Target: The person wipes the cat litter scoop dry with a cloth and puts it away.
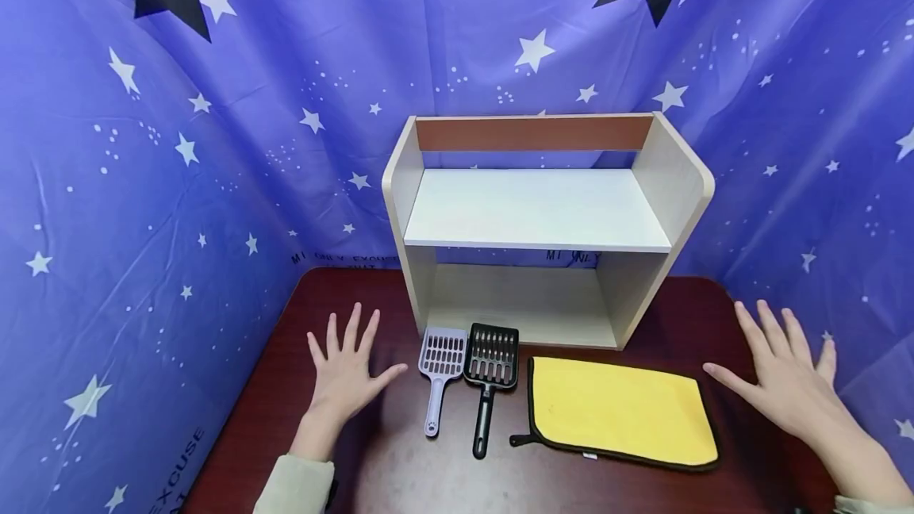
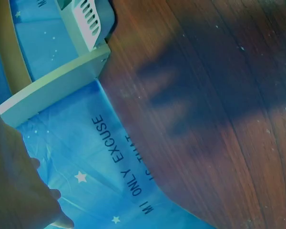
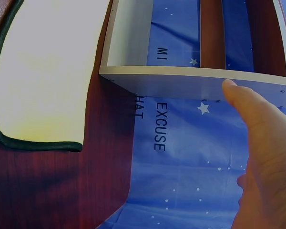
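My left hand is spread with straight fingers over the left side of the table, holding nothing. Nearest to it lies a light purple slotted litter scoop, its handle pointing toward me. Beside that scoop is a black slotted litter scoop with a black handle. To their right a yellow cloth with black edging and a small loop lies flat. My right hand, fingers also spread and holding nothing, is to the right of the cloth. In the right wrist view, the thumb overlaps the shelf's side panel.
A two-level shelf with pale side panels stands at the back of the dark red-brown table. Both scoops' heads lie close to its front edge. Blue curtains with white stars surround the table at the back and sides.
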The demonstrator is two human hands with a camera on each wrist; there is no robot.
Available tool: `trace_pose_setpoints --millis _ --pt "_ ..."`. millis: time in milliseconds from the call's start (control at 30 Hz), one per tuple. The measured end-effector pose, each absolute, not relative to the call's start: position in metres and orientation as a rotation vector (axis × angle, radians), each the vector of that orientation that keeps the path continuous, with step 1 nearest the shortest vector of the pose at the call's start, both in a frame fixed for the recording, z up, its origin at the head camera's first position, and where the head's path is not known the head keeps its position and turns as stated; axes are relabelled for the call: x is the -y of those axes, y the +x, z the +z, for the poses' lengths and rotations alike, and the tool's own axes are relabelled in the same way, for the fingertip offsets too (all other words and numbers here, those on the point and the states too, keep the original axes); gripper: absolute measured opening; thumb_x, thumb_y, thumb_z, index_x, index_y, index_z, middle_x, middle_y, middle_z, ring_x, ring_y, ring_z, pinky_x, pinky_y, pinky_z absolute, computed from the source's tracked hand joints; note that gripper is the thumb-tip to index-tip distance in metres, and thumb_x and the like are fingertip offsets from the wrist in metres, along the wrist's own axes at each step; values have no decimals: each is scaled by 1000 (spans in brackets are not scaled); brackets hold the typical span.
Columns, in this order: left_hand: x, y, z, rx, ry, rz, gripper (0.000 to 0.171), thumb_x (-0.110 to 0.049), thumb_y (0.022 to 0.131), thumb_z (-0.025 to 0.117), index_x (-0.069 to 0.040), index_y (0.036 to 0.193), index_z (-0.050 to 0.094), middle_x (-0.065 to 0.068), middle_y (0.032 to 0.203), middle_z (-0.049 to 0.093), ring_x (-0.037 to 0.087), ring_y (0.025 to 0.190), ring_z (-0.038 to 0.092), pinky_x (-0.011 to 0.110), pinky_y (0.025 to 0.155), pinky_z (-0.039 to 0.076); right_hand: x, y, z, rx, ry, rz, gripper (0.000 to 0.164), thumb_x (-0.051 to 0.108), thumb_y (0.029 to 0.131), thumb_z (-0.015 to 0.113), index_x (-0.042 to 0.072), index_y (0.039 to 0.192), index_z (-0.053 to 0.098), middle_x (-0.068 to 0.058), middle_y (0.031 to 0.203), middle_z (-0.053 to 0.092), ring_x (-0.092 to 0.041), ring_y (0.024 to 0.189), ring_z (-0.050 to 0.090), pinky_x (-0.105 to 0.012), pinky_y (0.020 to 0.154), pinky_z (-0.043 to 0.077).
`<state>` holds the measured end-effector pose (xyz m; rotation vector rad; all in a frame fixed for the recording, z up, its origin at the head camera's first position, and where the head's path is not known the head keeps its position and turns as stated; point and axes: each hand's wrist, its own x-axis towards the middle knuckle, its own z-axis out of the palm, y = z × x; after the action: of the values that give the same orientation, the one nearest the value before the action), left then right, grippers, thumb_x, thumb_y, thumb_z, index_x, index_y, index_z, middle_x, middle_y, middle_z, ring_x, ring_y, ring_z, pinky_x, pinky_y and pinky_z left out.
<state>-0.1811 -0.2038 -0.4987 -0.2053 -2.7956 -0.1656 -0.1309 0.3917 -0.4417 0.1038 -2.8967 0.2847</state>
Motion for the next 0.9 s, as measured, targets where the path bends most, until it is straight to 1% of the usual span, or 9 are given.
trace_pose_setpoints --millis 133,300,433,533,667,767,867,900 --pt "199 -182 -499 2807 -216 -171 101 -84 70 46 -33 151 13 5 159 9 43 142 3 72 104 0 -391 -131 -445 2901 117 289 103 60 80 62 23 152 -3 -17 157 -11 -38 139 -24 -68 95 -27" --pt "192 -184 -500 2832 -220 -169 102 -84 70 46 -33 151 12 4 159 8 42 143 2 71 105 0 -391 -132 -449 2912 121 293 103 61 80 61 24 152 -2 -16 157 -11 -38 139 -23 -69 95 -27" --pt "185 -187 -502 2832 -234 -179 101 -83 71 47 -33 151 12 3 159 7 41 143 2 71 106 0 -390 -132 -450 2908 128 315 101 58 81 62 23 152 -1 -16 157 -11 -38 140 -21 -70 95 -25" --pt "182 -187 -504 2832 -241 -169 100 -82 71 48 -33 151 13 4 159 9 41 143 3 71 106 3 -388 -133 -451 2893 152 332 99 55 82 63 22 152 1 -16 157 -8 -38 141 -19 -71 95 -24" --pt "178 -184 -507 2841 -236 -169 100 -81 71 50 -32 151 13 4 159 12 41 143 4 71 106 5 -384 -135 -453 2892 175 343 98 55 82 63 22 152 2 -17 157 -6 -37 141 -18 -69 96 -25" --pt "177 -182 -510 2853 -229 -187 101 -80 71 50 -33 151 12 4 159 12 41 143 4 70 106 3 -381 -137 -455 2894 183 349 98 55 82 63 22 152 3 -17 158 -6 -36 142 -17 -67 97 -27" --pt "175 -180 -513 2877 -224 -189 101 -81 72 49 -33 151 9 3 159 9 40 143 2 70 107 2 -379 -138 -459 2892 198 354 97 55 82 63 20 152 5 -17 157 -6 -35 142 -17 -67 97 -27" --pt "174 -179 -514 2882 -223 -201 101 -80 72 50 -33 151 9 3 159 9 40 143 1 70 107 1 -378 -138 -460 2894 204 355 97 54 82 63 19 152 5 -17 157 -6 -35 142 -17 -67 96 -27"
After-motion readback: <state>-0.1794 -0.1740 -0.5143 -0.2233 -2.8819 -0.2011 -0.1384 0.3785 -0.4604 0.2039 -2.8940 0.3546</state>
